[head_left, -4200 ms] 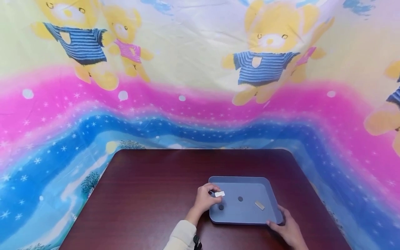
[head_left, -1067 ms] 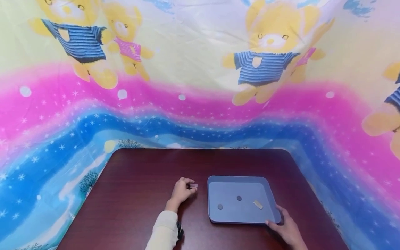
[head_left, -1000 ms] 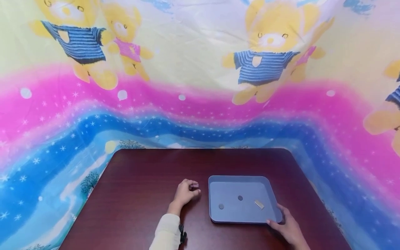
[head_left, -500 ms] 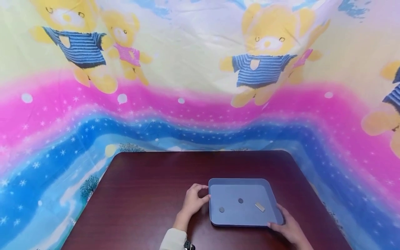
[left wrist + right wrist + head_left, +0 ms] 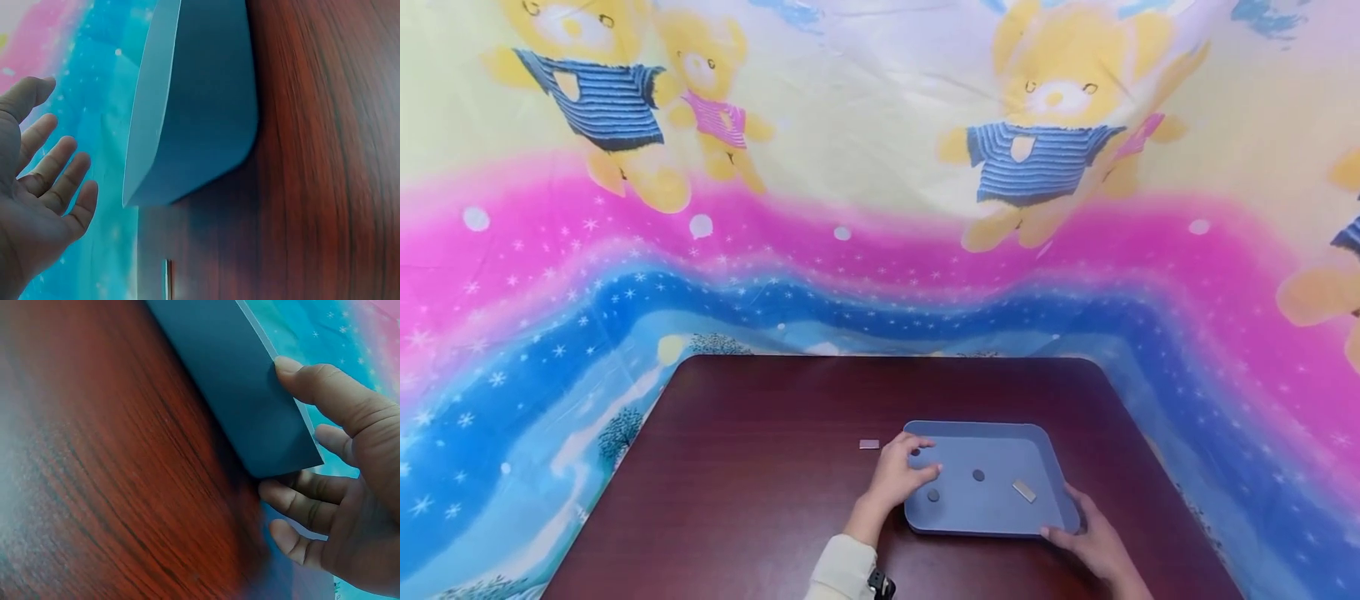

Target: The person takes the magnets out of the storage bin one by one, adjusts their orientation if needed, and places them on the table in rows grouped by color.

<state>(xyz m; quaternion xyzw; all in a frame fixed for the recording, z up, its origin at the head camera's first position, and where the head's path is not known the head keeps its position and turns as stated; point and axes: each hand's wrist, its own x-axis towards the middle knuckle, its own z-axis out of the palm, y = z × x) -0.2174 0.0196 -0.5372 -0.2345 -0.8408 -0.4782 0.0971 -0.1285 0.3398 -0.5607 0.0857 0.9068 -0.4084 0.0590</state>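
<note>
A grey-blue tray point(image 5: 1000, 521) lies on the table. My right hand point(image 5: 1093, 537) grips its near right corner, thumb on the rim point(image 5: 305, 419) and fingers low against the outside. My left hand point(image 5: 898, 475) is over the tray's left edge, fingers spread, holding nothing. In the tray are a dark round disc point(image 5: 978, 475), another disc point(image 5: 933, 495) below the left thumb, and one dark spot like a disc point(image 5: 916, 452) partly hidden by the left fingers. A small tan rectangular block point(image 5: 1024, 491) lies at the right inside. A small flat rectangular block point(image 5: 868, 444) lies on the table, left of the tray.
The dark red-brown wooden table point(image 5: 737, 500) extends around the tray. Behind it hangs a cloth point(image 5: 850, 167) printed with bears, reaching down both sides of the table. A dark band point(image 5: 882, 583) is on my left wrist, by the pale sleeve point(image 5: 842, 567).
My left hand carried the small rectangular block out of the tray, let it go on the table at the left, and moved back right over the tray. The right hand stays on the corner.
</note>
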